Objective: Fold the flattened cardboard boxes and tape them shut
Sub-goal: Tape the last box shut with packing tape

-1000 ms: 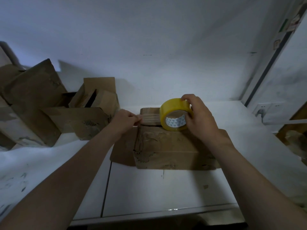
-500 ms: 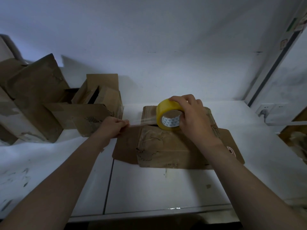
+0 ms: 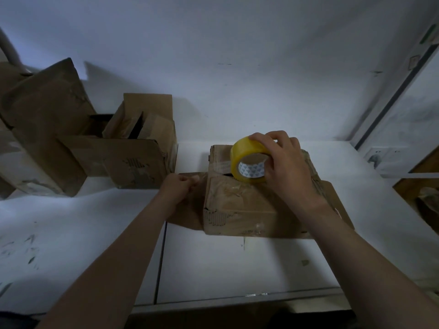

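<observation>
**Taping the top seam of the folded box (image 3: pixel 237 205), centre right of frame.**

Note right grip (image 3: pixel 287 167) curled round the yellow tape roll (image 3: pixel 247 150), set on edge atop the box beside the dark gap between flaps. Note left grip (image 3: pixel 178 188), fingers curled, pinching what appears to be the free end of the clear strip (image 3: pixel 200 179), just left of the box. Hold the strip taut and level, centre it over the gap, lower it onto the cardboard, then press flat from the left end toward the roll to exclude wrinkles. Expect weak adhesion: worn brown corrugated board, crushed edges, exposed fluting, crinkled old tape remnants. Treat the roll as a rigid ring: glossy film on a printed card core. Stands on a smooth white worktop (image 3: pixel 237 262); other open cartons (image 3: pixel 133 157) at upper left.
</observation>
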Demonstrator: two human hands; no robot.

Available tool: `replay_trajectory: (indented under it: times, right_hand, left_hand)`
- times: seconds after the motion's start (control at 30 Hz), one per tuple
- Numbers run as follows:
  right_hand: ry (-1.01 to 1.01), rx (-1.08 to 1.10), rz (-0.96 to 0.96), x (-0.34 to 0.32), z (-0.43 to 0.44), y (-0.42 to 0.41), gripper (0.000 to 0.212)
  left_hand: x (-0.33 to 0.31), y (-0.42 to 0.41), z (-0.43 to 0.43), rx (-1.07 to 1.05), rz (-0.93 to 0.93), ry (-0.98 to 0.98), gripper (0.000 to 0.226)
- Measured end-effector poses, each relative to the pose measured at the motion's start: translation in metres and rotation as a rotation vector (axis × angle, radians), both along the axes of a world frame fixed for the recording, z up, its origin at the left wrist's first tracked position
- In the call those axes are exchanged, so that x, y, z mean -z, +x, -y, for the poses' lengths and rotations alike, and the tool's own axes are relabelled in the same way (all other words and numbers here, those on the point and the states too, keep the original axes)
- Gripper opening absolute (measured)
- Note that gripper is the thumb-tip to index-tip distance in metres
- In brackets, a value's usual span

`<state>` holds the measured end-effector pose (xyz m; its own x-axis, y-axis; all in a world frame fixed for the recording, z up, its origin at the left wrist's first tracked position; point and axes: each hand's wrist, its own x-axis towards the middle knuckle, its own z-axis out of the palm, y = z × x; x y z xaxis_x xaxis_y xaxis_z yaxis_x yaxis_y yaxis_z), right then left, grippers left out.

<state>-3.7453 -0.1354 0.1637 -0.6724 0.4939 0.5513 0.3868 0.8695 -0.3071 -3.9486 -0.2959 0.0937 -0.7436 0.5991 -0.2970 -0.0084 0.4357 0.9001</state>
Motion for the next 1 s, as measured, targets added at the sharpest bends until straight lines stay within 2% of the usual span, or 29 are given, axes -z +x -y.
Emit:
replay_trajectory:
  times: [0.3, 0.47, 0.53, 0.6, 0.67, 0.73, 0.8, 0.87, 1.0]
  right_hand:
    - [-0.026, 0.012, -0.058, 0.007, 0.0, -0.001, 0.066]
    - [-0.033, 0.004, -0.06, 0.007, 0.0, -0.001, 0.066]
    - [-0.063, -0.01, -0.068, 0.006, -0.001, -0.001, 0.068]
    - [-0.137, -0.046, -0.09, 0.007, -0.003, -0.001, 0.07]
    - [-0.259, -0.088, -0.146, 0.006, -0.004, 0.0, 0.069]
    - [-0.337, -0.102, -0.189, 0.009, -0.008, 0.002, 0.067]
    - [-0.397, -0.121, -0.208, 0.012, -0.01, 0.004, 0.066]
    - [-0.427, -0.152, -0.193, 0.016, -0.012, 0.005, 0.065]
    - [-0.32, -0.152, -0.115, 0.008, -0.013, 0.009, 0.065]
  left_hand:
    - [0.021, 0.021, -0.011, -0.019, -0.037, 0.096, 0.036]
    - [0.013, 0.026, -0.01, 0.068, -0.145, 0.03, 0.02]
    - [0.001, 0.026, -0.009, 0.091, -0.252, 0.015, 0.031]
    - [-0.017, 0.027, -0.008, 0.134, -0.42, 0.1, 0.043]
    - [-0.034, 0.036, -0.01, 0.293, -0.535, 0.161, 0.052]
    - [-0.038, 0.047, -0.017, 0.499, -0.595, 0.108, 0.06]
    - [-0.031, 0.053, -0.024, 0.619, -0.717, -0.046, 0.076]
    - [-0.024, 0.055, -0.028, 0.65, -0.798, -0.222, 0.089]
    - [-0.03, 0.062, -0.026, 0.645, -0.874, -0.338, 0.092]
